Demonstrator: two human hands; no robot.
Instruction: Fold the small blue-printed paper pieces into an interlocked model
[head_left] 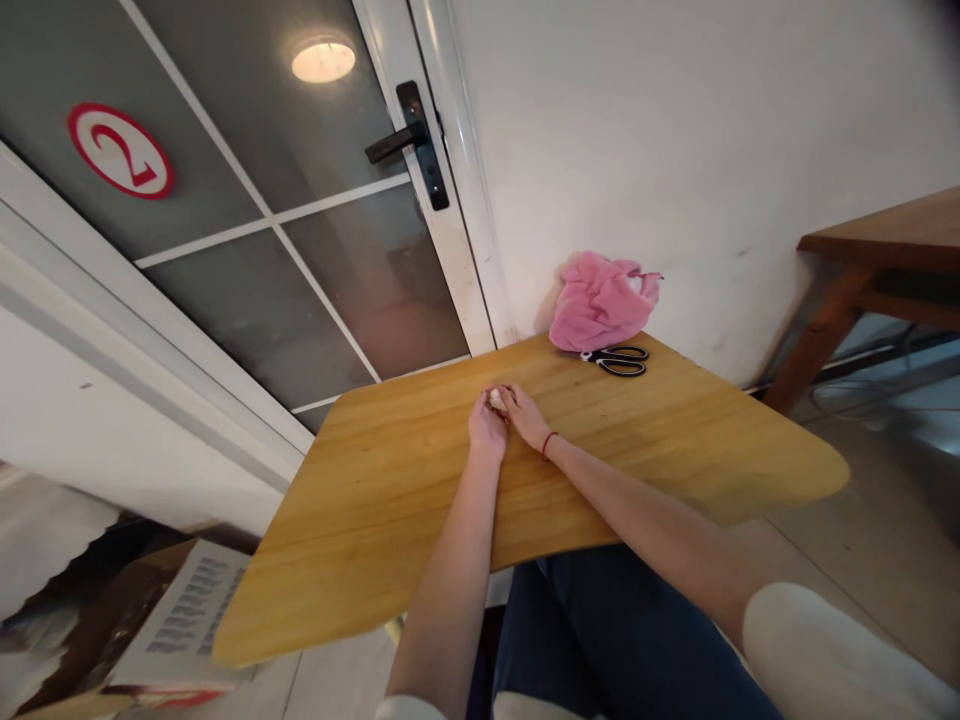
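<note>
Both my hands are together over the middle of a wooden table, cupped around a small whitish lump. Its kind is too small to make out, and the fingers cover most of it. My left hand is closed along its left side. On the other side my right hand, with a red string bracelet at the wrist, presses its fingers and thumb against the lump.
A pink cloth bundle and black-handled scissors lie at the table's far right edge. Behind stand a white-framed glass door and a wall. An open cardboard box is on the floor at left; a wooden bench is at right.
</note>
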